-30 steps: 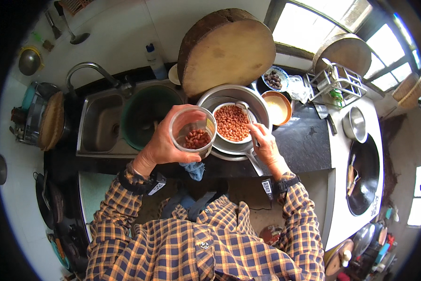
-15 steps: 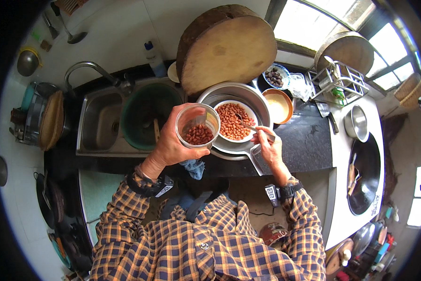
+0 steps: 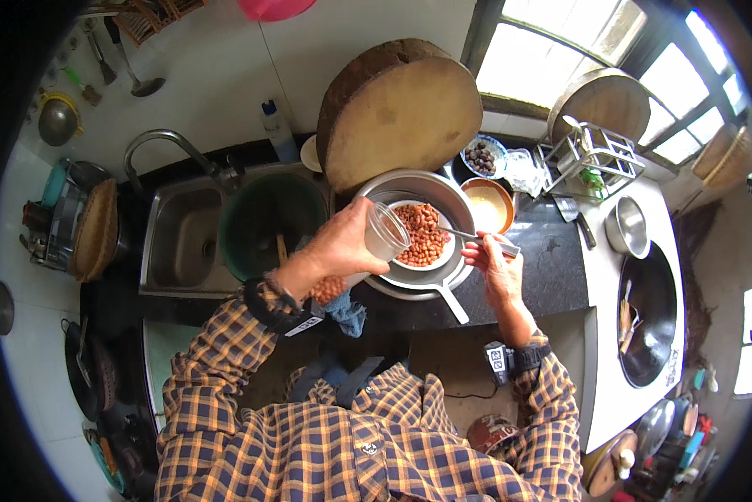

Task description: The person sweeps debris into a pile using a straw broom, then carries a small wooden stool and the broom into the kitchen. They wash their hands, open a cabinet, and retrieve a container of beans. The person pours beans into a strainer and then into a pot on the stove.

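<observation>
My left hand [image 3: 332, 251] is wrapped round a clear jar [image 3: 384, 231], tipped on its side with its mouth toward the white bowl [image 3: 427, 268]. Reddish peanuts show at the jar's lower end, below my hand. In my right hand [image 3: 498, 272] is a metal spoon [image 3: 468, 238], gripped by the handle. Its scoop is over the bowl, with peanuts heaped around it. Many peanuts [image 3: 426, 249] fill the bowl. The bowl sits in a metal pan with a long handle [image 3: 453, 304], set within a larger metal basin [image 3: 451, 188].
A thick round chopping block [image 3: 401, 125] leans on the wall behind. To the left are a sink [image 3: 179, 234] and a green basin [image 3: 246, 259]. An orange-rimmed bowl [image 3: 508, 213], a bowl of dark dried fruit [image 3: 497, 146] and a cleaver [image 3: 587, 230] lie to the right. A blue cloth [image 3: 348, 316] hangs at the edge.
My left hand has tipped the jar from upright toward the bowl. The spoon has come up in the peanuts with some heaped on it. The pan's handle has swung slightly; the view has shifted.
</observation>
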`<move>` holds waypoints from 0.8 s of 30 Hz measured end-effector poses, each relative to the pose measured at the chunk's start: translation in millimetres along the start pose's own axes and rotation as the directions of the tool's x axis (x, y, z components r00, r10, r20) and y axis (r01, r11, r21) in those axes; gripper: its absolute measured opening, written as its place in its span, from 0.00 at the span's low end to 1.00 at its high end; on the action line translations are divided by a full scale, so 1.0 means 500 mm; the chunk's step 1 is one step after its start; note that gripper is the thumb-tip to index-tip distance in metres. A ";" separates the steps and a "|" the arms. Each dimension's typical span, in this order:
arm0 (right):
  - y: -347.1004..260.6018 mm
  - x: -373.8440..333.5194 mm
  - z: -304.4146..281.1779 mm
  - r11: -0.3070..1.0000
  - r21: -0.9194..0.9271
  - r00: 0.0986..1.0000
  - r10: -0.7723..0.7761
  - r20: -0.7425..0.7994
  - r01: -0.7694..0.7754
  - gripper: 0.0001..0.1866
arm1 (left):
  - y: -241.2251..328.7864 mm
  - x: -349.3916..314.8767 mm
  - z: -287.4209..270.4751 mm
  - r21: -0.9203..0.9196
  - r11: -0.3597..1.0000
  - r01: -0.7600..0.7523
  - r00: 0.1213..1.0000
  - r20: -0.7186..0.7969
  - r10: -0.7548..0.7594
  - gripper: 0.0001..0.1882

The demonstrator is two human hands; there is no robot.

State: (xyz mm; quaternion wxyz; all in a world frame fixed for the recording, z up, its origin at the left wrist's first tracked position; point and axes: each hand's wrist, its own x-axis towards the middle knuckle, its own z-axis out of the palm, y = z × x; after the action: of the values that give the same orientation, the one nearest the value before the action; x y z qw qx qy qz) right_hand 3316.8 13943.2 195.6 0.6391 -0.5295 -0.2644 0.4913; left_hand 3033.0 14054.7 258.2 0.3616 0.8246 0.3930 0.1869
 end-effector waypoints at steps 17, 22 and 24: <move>-0.161 -0.197 0.106 0.165 -0.477 0.483 -0.545 0.686 0.863 0.18 | 0.027 -0.004 0.001 -0.228 0.969 -0.089 0.992 -0.108 0.066 0.46; -0.102 -0.115 0.064 0.449 -0.519 0.670 -0.629 0.396 0.728 0.14 | 0.003 -0.042 -0.015 -0.281 0.936 -0.211 0.969 -0.188 0.162 0.47; -0.062 -0.070 0.036 0.423 -0.591 0.707 -0.576 0.409 0.687 0.14 | -0.006 -0.058 -0.021 -0.383 0.909 -0.167 0.974 -0.207 0.092 0.49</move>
State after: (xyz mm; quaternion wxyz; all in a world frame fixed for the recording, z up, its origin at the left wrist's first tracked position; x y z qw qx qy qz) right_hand 3299.0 13920.5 236.4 0.4995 -0.5556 -0.6557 0.1094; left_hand 3007.3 14037.9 262.2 0.4703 0.7373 0.3228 0.3619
